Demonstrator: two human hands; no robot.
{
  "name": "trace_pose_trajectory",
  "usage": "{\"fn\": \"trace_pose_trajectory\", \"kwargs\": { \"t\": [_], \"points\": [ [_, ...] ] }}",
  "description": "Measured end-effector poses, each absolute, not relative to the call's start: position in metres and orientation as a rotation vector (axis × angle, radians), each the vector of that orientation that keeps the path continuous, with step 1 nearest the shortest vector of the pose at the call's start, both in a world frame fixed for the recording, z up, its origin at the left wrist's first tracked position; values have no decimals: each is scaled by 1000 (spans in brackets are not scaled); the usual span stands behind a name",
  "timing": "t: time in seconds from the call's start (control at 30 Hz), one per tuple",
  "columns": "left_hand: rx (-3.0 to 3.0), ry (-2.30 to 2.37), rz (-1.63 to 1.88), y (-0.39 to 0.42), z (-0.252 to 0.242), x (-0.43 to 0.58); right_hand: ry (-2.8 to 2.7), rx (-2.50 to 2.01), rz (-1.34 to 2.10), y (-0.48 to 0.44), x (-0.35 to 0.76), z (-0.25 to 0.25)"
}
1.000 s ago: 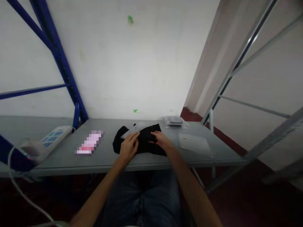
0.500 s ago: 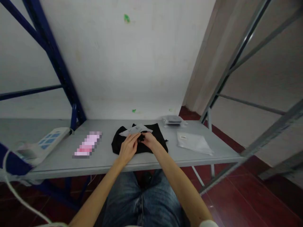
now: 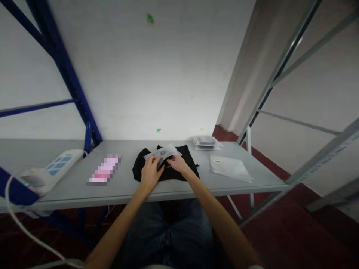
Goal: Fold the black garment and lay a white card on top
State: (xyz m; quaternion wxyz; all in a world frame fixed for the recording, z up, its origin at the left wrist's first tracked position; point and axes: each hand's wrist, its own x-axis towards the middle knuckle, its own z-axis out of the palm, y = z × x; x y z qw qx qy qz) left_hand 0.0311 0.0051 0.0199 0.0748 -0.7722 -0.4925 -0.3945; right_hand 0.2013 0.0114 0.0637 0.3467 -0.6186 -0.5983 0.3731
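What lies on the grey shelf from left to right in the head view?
White power strip → pink pixelated flat item → black folded cloth with a clear plastic bag on it, under both hands → flat clear plastic bag.

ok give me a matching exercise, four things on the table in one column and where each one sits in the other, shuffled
Things:
1. black cloth
2. power strip
3. flat clear bag
4. stack of packets

Places:
A. far left of the table
B. at the back, right of the middle
C. in the middle, under both hands
D. right part, near the front edge

Pairs: 1-C, 2-A, 3-D, 4-B

The left hand and right hand grip a clear packet over the cloth.
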Motion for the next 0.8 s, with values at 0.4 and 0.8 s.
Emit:
{"fn": "trace_pose_trajectory", "kwargs": {
  "t": [0.4,0.8],
  "points": [
    [-2318,-1525,-1253,18,20,29,-2028,-1590,-19,0,251,46],
    [-2372,-1502,-1298,11,21,23,-2008,-1633,-89,-7,254,41]
  ]
}}
